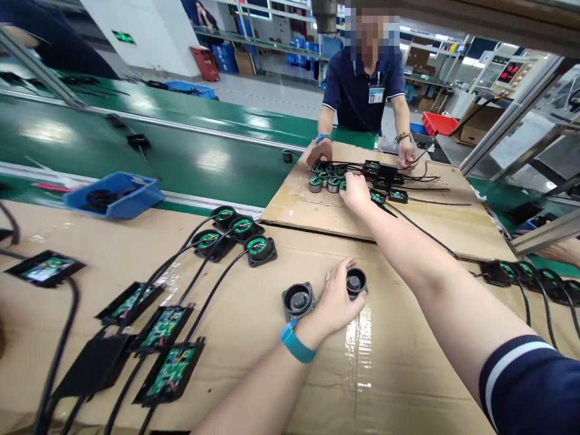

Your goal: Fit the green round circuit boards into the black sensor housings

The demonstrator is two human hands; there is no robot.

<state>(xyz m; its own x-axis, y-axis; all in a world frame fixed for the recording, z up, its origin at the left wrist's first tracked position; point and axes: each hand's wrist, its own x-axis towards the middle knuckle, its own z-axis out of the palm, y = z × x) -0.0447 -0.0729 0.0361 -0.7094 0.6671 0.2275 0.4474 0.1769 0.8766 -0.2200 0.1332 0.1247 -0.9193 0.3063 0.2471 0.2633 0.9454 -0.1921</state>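
My left hand, with a teal band at its wrist, is closed around a round black housing on the cardboard. Just left of it lies a second black housing, its open side up. My right hand reaches across to the raised cardboard sheet; its fingers are bent at a cluster of round green-topped parts, and what they touch is partly hidden. Beside that hand are small green boards in black cases with black cables.
Left on the cardboard lie cabled boards and round units. A blue bin stands behind them. Across the table a person handles parts on the raised sheet. More cabled units lie at right.
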